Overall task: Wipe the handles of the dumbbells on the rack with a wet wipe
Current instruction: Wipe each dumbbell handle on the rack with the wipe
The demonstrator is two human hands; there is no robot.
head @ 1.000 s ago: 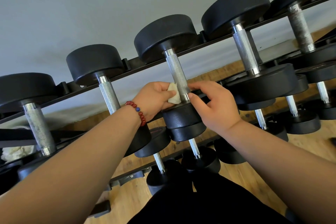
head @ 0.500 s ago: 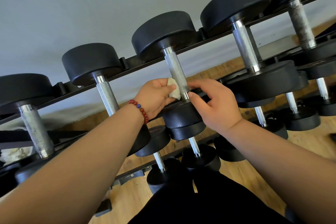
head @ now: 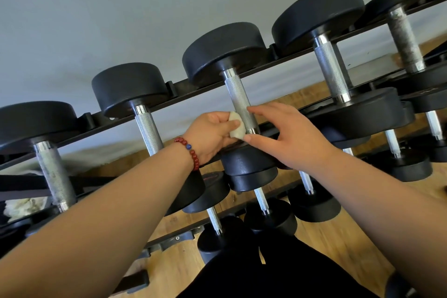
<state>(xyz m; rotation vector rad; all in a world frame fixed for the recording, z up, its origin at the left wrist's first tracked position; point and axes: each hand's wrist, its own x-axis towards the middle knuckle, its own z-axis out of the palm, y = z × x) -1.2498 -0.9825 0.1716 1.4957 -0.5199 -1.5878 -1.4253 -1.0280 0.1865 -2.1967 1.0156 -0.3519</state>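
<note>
On the black metal rack, a crumpled white wet wipe is pinched by the left hand, fingers curled, against a knurled steel dumbbell handle; the right hand is held open, forefinger touching it.

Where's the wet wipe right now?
Head view, centre: the wet wipe is pinched in the left hand, pressed against the lower end of the middle dumbbell handle, opposite the right hand.
</note>
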